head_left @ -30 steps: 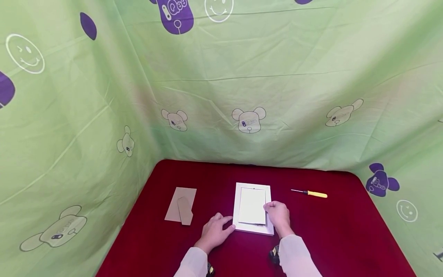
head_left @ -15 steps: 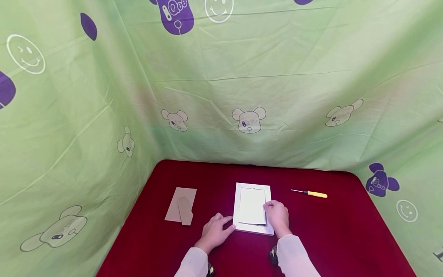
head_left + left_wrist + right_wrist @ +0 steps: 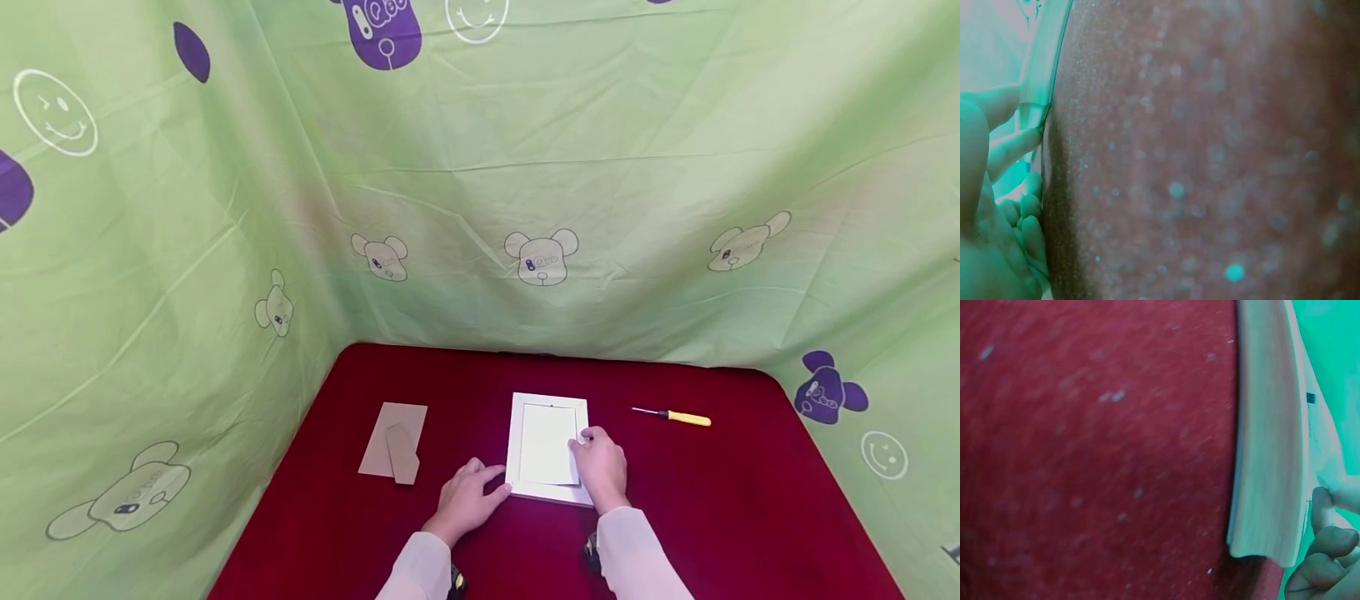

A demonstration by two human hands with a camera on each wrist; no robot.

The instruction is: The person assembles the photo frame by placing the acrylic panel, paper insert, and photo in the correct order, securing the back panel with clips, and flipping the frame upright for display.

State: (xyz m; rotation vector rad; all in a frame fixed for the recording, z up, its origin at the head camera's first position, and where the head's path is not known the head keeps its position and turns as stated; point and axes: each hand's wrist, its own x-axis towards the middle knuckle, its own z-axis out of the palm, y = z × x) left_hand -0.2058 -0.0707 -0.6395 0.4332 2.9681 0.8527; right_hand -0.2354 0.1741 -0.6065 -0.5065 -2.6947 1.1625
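Head view above; wrist views tabletop-close.

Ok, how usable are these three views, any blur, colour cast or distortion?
Head view: sharp and evenly lit, wide-angle bend at the edges; picture frame, screwdriver and both hands read clearly. Left wrist view: too close, the red cloth blurred, a teal cast over the left hand. Right wrist view: soft focus, same teal cast, frame edge legible.

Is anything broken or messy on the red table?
Nothing looks broken or spilled. The white picture frame lies face down with its brown backing board taken out and lying apart to its left, and a yellow screwdriver sits to its right.
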